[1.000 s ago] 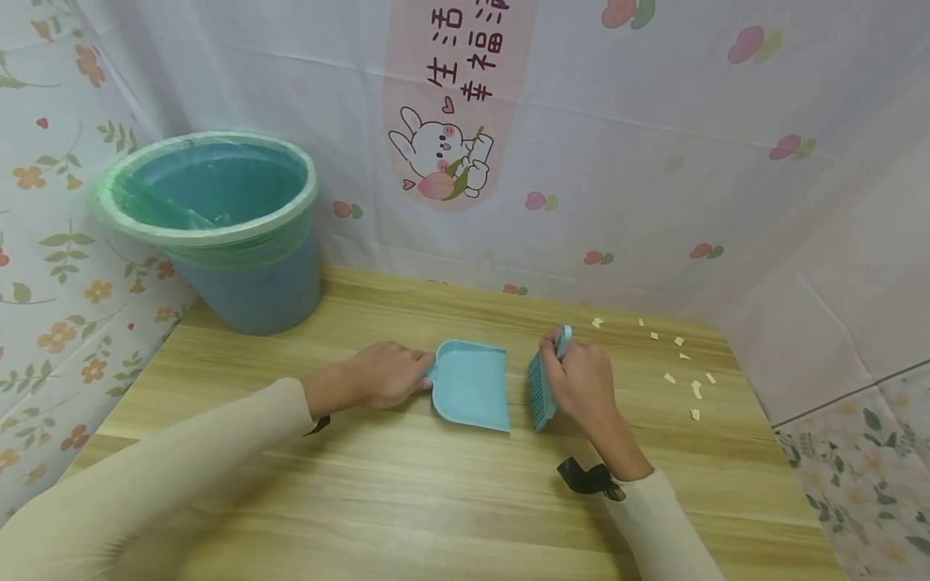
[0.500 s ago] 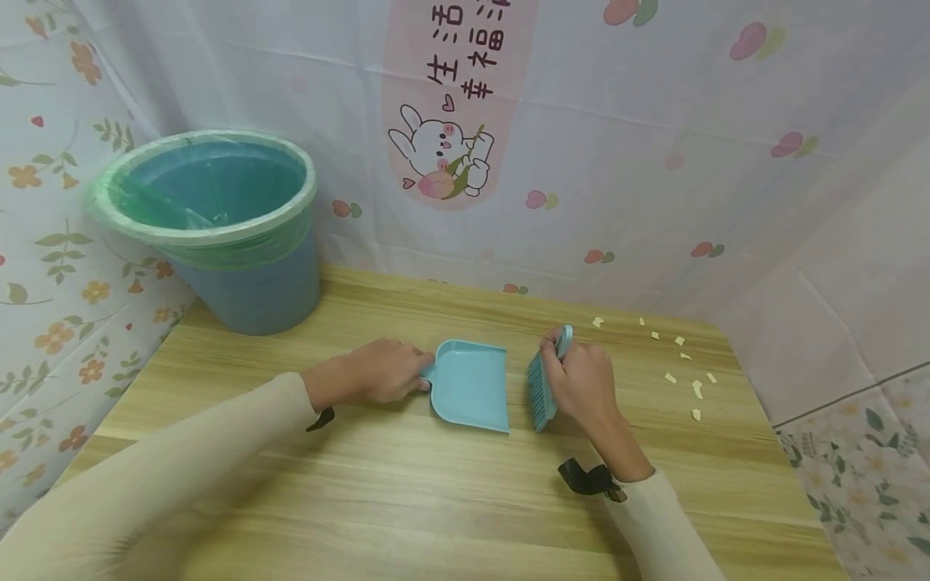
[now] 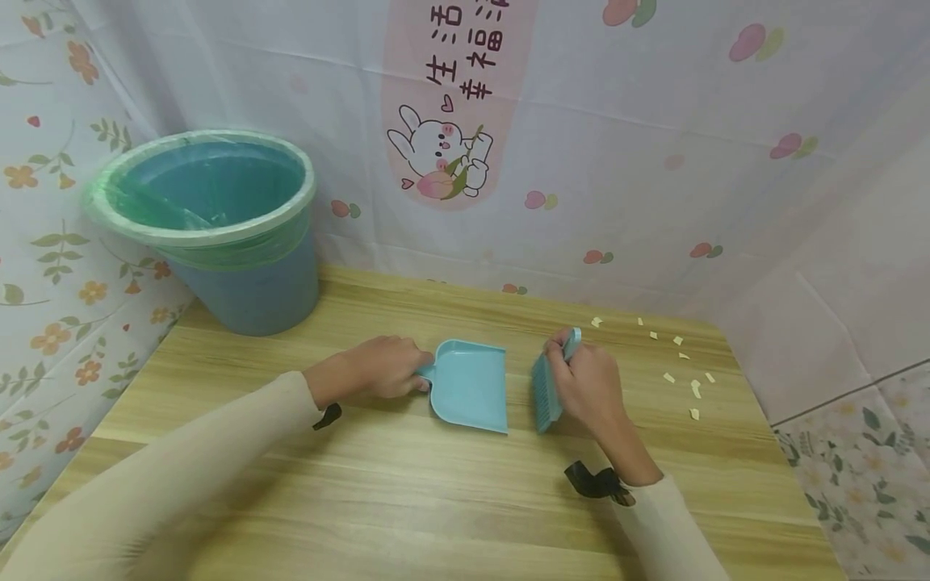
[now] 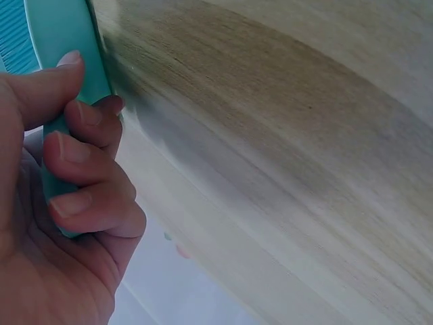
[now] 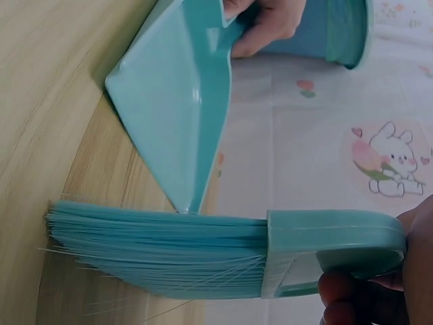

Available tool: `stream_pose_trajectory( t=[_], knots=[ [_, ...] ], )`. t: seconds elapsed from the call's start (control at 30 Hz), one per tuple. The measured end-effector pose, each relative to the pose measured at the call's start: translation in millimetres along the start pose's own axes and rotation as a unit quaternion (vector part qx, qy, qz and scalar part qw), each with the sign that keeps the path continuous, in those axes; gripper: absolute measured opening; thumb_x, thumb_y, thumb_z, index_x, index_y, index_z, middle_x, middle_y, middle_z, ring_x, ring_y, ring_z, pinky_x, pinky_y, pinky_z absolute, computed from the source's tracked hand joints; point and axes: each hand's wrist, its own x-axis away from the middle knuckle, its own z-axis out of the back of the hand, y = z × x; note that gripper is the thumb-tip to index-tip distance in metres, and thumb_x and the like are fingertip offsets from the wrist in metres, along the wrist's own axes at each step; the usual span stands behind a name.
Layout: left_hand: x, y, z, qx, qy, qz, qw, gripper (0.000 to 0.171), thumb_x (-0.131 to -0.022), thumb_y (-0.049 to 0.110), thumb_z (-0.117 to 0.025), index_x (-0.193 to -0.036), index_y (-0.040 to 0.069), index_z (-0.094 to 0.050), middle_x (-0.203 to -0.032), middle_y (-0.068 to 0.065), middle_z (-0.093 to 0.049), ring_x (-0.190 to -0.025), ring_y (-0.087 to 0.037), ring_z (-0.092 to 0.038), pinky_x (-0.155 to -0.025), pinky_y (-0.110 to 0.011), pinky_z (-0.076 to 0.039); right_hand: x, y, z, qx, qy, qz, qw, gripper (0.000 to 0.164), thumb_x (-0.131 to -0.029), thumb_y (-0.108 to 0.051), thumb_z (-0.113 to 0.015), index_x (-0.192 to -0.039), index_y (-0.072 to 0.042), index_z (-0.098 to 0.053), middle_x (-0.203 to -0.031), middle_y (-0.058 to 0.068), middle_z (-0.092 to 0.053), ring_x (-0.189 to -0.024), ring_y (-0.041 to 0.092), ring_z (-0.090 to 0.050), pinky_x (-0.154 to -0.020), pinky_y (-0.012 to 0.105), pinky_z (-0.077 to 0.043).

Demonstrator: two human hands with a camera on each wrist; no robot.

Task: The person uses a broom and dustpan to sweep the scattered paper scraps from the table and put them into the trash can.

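Note:
A light blue dustpan (image 3: 471, 386) lies on the wooden table, its straight open lip facing right. My left hand (image 3: 383, 368) grips its short handle, and the left wrist view shows the fingers (image 4: 95, 210) curled round that handle. Just right of the lip, my right hand (image 3: 592, 381) holds a matching hand brush (image 3: 545, 394) by its handle. In the right wrist view the blue bristles (image 5: 155, 250) point down to the tabletop, and a narrow gap separates the brush from the dustpan in the head view.
Several small pale yellow scraps (image 3: 695, 389) are scattered on the table (image 3: 407, 500) beyond my right hand. At the back left stands a blue bin (image 3: 254, 290) with a green liner over its rim. A printed cloth (image 3: 639, 161) hangs behind the table.
My right hand has shifted slightly to the right with the brush, widening the gap to the dustpan a little. The left hand and dustpan have stayed almost still.

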Motion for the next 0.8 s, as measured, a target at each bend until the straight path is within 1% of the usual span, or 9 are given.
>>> stream_pose_trajectory(
  t=[0.2, 0.33, 0.43, 0.57, 0.6, 0.63, 0.67, 0.73, 0.8],
  knots=[
    [0.2, 1.5, 1.7, -0.008, -0.003, 0.002, 1.0000, 0.022, -0.109, 0.027, -0.071, -0.108, 0.005, -0.068, -0.072, 0.005, -0.042, -0.064, -0.011, -0.043, -0.061, -0.028, -0.037, 4.9, 15.2, 19.8, 0.021, 0.014, -0.013, 1.000, 0.038, -0.113, -0.020, -0.047, -0.100, -0.001, -0.078, -0.085, 0.013, -0.078, -0.050, 0.015, -0.046, -0.048, 0.036, -0.036],
    [0.2, 2.0, 1.8, -0.011, -0.005, 0.005, 0.9999, 0.022, -0.110, 0.028, -0.070, -0.109, 0.006, -0.068, -0.072, 0.005, -0.044, -0.065, -0.011, -0.045, -0.061, -0.029, -0.038, 9.4, 35.2, 40.2, 0.039, 0.021, -0.026, 0.999, 0.040, -0.115, -0.022, -0.046, -0.104, 0.001, -0.076, -0.074, 0.012, -0.073, -0.047, 0.014, -0.041, -0.045, 0.035, -0.033],
    [0.4, 1.8, 1.2, -0.013, -0.007, 0.007, 0.9999, 0.023, -0.110, 0.029, -0.070, -0.110, 0.006, -0.068, -0.072, 0.004, -0.044, -0.065, -0.012, -0.045, -0.061, -0.029, -0.038, 12.4, 54.5, 56.8, 0.056, 0.016, -0.042, 0.997, 0.042, -0.116, -0.023, -0.044, -0.105, 0.002, -0.075, -0.062, 0.006, -0.064, -0.045, 0.014, -0.037, -0.043, 0.034, -0.031],
    [0.2, 1.4, 1.3, -0.018, -0.007, 0.006, 0.9998, 0.023, -0.110, 0.029, -0.070, -0.111, 0.006, -0.068, -0.073, 0.004, -0.045, -0.066, -0.013, -0.046, -0.061, -0.030, -0.039, 16.4, 81.4, 82.0, 0.090, 0.003, -0.064, 0.994, 0.045, -0.118, -0.026, -0.042, -0.108, 0.003, -0.076, -0.056, 0.000, -0.058, -0.046, 0.017, -0.041, -0.044, 0.036, -0.032],
    [0.2, 1.2, 1.4, -0.019, -0.006, 0.004, 0.9998, 0.024, -0.109, 0.029, -0.071, -0.111, 0.006, -0.068, -0.073, 0.004, -0.045, -0.066, -0.013, -0.046, -0.061, -0.030, -0.039, 17.4, 87.0, 88.9, 0.104, -0.005, -0.075, 0.992, 0.051, -0.119, -0.028, -0.040, -0.099, 0.003, -0.075, -0.054, 0.000, -0.055, -0.046, 0.018, -0.042, -0.044, 0.037, -0.032],
    [0.2, 1.1, 1.6, -0.021, -0.006, 0.004, 0.9998, 0.024, -0.109, 0.029, -0.071, -0.111, 0.006, -0.068, -0.073, 0.004, -0.045, -0.066, -0.013, -0.046, -0.061, -0.030, -0.039, 18.5, 93.5, 95.6, 0.117, -0.013, -0.084, 0.990, 0.055, -0.119, -0.030, -0.038, -0.094, 0.003, -0.074, -0.051, -0.001, -0.051, -0.045, 0.020, -0.042, -0.045, 0.038, -0.032],
    [0.3, 1.1, 1.9, -0.022, -0.007, 0.004, 0.9997, 0.024, -0.109, 0.029, -0.071, -0.112, 0.006, -0.068, -0.073, 0.004, -0.045, -0.066, -0.013, -0.046, -0.062, -0.030, -0.039, 19.0, 99.7, 101.9, 0.128, -0.018, -0.091, 0.987, 0.055, -0.119, -0.031, -0.037, -0.094, 0.003, -0.073, -0.052, 0.000, -0.051, -0.046, 0.022, -0.045, -0.045, 0.039, -0.034],
    [0.4, 0.7, 2.2, -0.022, -0.006, 0.004, 0.9997, 0.024, -0.109, 0.030, -0.071, -0.112, 0.006, -0.068, -0.073, 0.004, -0.045, -0.066, -0.013, -0.047, -0.061, -0.030, -0.039, 20.1, 111.9, 113.2, 0.155, -0.025, -0.109, 0.982, 0.062, -0.118, -0.033, -0.034, -0.078, 0.001, -0.065, -0.051, 0.002, -0.047, -0.047, 0.026, -0.047, -0.045, 0.040, -0.034],
    [0.9, 0.3, 2.1, -0.022, -0.006, 0.005, 0.9997, 0.024, -0.109, 0.030, -0.071, -0.112, 0.006, -0.068, -0.073, 0.004, -0.045, -0.066, -0.013, -0.046, -0.061, -0.030, -0.039, 20.5, 124.2, 123.0, 0.182, -0.036, -0.128, 0.974, 0.063, -0.117, -0.035, -0.031, -0.069, -0.004, -0.057, -0.052, 0.005, -0.045, -0.048, 0.029, -0.047, -0.044, 0.040, -0.034]
  ],
)
